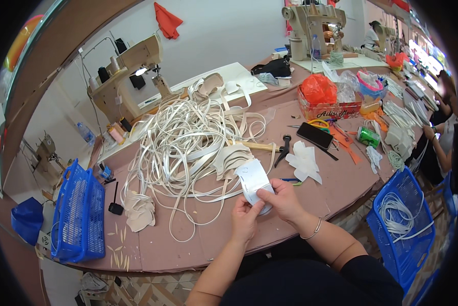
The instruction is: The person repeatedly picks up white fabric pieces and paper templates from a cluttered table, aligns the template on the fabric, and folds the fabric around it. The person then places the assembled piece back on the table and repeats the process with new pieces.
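Observation:
Near the table's front edge, both hands hold a white cut piece [253, 176], flat and curved, with small dark marks on it. Whether it is leather or paper I cannot tell. My left hand [246, 220] pinches its lower end between thumb and fingers. The thumb of my right hand [286, 202] presses on its face, fingers behind. Just beyond the piece lies a stack of beige cut pieces [231, 159]. A large tangle of white and cream strips [183, 137] spreads to the left and back. A white petal-shaped cut piece [305, 162] rests right of my hands.
A hammer [262, 146], a black phone [314, 135] and yellow-handled scissors [318, 124] lie farther right. Blue baskets stand at the left [78, 219] and right [403, 224]. Sewing machines [117, 94] line the back. Another person's arm [441, 150] shows at far right.

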Demonstrator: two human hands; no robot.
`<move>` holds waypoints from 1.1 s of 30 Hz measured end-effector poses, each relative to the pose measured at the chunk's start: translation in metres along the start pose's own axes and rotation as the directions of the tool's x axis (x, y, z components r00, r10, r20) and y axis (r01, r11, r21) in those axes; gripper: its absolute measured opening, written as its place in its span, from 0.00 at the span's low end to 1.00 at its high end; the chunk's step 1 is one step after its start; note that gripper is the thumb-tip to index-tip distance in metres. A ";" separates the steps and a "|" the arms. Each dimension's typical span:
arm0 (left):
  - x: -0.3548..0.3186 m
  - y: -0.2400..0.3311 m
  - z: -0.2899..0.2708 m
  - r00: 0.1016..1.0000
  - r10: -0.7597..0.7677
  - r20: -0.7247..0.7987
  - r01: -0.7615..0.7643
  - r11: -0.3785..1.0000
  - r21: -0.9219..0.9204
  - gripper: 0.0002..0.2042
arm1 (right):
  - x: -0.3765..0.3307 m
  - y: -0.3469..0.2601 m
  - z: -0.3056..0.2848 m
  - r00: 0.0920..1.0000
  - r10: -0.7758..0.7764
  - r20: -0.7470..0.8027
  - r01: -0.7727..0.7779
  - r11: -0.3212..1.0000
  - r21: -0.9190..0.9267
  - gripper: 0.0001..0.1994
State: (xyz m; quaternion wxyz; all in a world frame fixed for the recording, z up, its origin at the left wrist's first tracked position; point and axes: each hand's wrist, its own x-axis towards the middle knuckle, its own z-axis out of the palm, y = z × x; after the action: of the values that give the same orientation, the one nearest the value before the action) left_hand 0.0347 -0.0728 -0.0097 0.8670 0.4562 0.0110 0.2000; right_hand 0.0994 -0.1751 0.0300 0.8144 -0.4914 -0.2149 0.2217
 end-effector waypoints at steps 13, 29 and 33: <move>-0.002 0.028 -0.008 0.994 -0.052 0.098 0.069 0.981 -0.180 0.20 | -0.009 -0.016 0.010 0.985 -0.062 0.161 0.127 0.891 -0.437 0.10; -0.011 0.024 -0.029 0.982 -0.025 0.186 0.026 1.000 -0.002 0.19 | -0.014 -0.017 0.026 0.990 -0.088 0.109 0.134 0.826 -0.548 0.11; -0.011 0.020 -0.028 0.985 -0.038 0.168 0.024 0.996 0.085 0.18 | -0.017 -0.006 0.030 0.991 -0.128 -0.047 0.096 0.900 -0.425 0.11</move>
State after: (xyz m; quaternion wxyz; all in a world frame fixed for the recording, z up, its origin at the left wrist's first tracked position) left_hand 0.0126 -0.0445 -0.0115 0.8483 0.5067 -0.0475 0.1462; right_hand 0.0697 -0.1666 0.0460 0.7078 -0.6503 -0.2554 0.1046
